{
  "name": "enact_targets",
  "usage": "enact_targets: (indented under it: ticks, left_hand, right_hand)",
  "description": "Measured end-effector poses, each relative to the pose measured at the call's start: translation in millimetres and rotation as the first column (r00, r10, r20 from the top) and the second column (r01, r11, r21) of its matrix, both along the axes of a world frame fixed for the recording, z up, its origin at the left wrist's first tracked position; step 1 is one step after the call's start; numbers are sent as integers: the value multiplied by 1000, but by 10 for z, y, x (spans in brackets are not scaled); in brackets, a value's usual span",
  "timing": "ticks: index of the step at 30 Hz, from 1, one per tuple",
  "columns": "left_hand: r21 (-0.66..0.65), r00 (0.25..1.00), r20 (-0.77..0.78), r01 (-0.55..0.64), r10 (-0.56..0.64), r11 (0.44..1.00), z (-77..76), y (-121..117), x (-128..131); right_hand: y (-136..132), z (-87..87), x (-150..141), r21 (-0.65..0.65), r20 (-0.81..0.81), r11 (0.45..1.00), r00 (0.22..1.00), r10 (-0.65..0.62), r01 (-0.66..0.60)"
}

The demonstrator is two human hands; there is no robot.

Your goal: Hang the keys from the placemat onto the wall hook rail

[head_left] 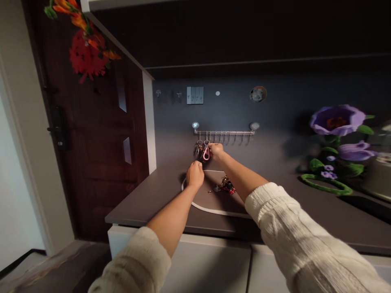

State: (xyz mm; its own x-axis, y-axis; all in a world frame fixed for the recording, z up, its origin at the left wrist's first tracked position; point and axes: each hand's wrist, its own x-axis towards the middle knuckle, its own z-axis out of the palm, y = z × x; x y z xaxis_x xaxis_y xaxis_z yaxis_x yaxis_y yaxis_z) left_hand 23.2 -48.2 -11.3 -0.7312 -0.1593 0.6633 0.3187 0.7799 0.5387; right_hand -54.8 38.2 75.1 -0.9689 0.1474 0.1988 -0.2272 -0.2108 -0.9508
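Right hand (216, 150) is pinching the pink keychain (209, 153) at the hook rail (226, 132); left hand (195, 175) is curled just below, can't tell on what. More keys (227, 186) sit in the white-rimmed tray (210, 211).

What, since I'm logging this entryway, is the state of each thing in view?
Pink loop: hanging below the hook rail
Right hand: at the pink loop, grip unclear
Left hand: curled, contents hidden
Key bunch: lying on the white-rimmed mat
Sleeves: pushed up
Door: appears shut
Cabinet fronts: shut
Upper purple flower: open
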Motion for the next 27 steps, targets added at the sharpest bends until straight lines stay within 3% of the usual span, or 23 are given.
enact_targets:
  ticks: [17,22,27]
  left_hand:
    - [-14,998,-45,40,-41,999,-38,-22,-25]
    - [-38,995,-69,67,-69,997,-30,-27,0]
    - [-63,989,-97,109,-115,992,-36,-33,18]
  right_hand:
    - [190,-64,114,158,-64,987,997,33,-23]
    - [280,-46,241,189,-106,982,994,-1,21]
    - [413,-41,415,184,-77,983,996,34,-19]
